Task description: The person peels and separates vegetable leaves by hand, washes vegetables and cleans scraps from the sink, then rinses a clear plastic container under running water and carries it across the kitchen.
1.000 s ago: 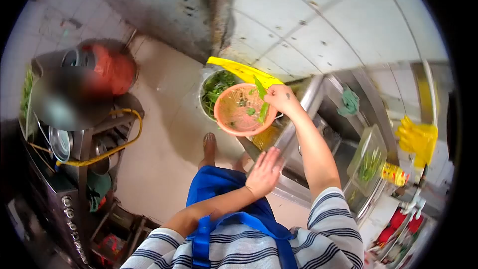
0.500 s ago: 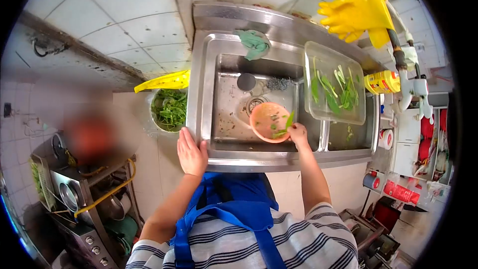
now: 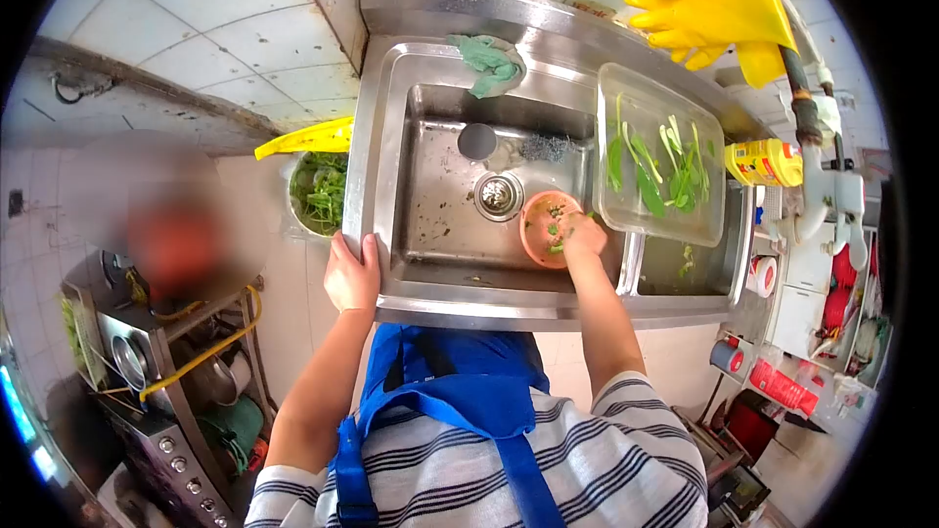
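Note:
A pink bowl (image 3: 541, 246) with green leaf scraps inside sits low in the large stainless sink basin (image 3: 440, 186), right of the drain. My right hand (image 3: 585, 238) is closed at the bowl's right rim and hides that part; the fingertips are mostly covered. At the sink's front left corner, my left hand (image 3: 352, 274) rests against the outer edge, thumb apart from the fingers, holding nothing. Long green leaves with pale stems (image 3: 665, 166) lie in a clear plastic tray (image 3: 626, 218) bridging the right-hand basin.
Leafy greens fill a container (image 3: 320, 196) left of the sink, beneath a yellow object (image 3: 305, 137). A green cloth (image 3: 487, 64) lies on the back rim. Yellow gloves (image 3: 709, 10) hang by the pipes. A yellow bottle (image 3: 765, 162) stands right of the tray.
The pink bowl has moved right and looks lower in the basin. My right hand has shifted forward over its rim, and the long leaf by my fingers no longer shows. My left hand has turned slightly.

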Demonstrator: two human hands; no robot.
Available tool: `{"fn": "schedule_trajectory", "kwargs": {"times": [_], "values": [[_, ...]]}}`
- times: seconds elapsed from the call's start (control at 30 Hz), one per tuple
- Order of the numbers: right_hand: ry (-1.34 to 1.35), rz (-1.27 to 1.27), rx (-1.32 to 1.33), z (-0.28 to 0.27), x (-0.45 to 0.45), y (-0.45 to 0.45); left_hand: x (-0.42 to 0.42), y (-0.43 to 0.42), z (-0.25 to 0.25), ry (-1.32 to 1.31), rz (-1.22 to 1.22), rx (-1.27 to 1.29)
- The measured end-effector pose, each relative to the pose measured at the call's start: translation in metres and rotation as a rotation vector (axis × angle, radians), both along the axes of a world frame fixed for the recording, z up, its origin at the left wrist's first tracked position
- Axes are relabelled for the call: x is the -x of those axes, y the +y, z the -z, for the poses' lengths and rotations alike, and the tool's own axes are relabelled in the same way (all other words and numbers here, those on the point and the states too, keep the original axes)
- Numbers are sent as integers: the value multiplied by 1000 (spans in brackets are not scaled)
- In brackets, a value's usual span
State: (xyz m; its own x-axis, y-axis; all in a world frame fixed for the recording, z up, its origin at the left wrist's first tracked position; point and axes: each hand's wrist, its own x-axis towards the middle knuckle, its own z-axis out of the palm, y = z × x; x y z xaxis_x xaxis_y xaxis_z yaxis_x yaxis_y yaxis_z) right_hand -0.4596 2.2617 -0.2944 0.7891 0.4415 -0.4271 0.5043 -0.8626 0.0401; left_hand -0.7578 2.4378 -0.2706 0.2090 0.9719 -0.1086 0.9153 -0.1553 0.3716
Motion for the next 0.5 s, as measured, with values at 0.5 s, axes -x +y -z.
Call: {"fn": "schedule_trajectory", "kwargs": {"times": [0.5], "values": [[387,-423,-417,132,72,140,-4,5,5,91,10,-49]]}}
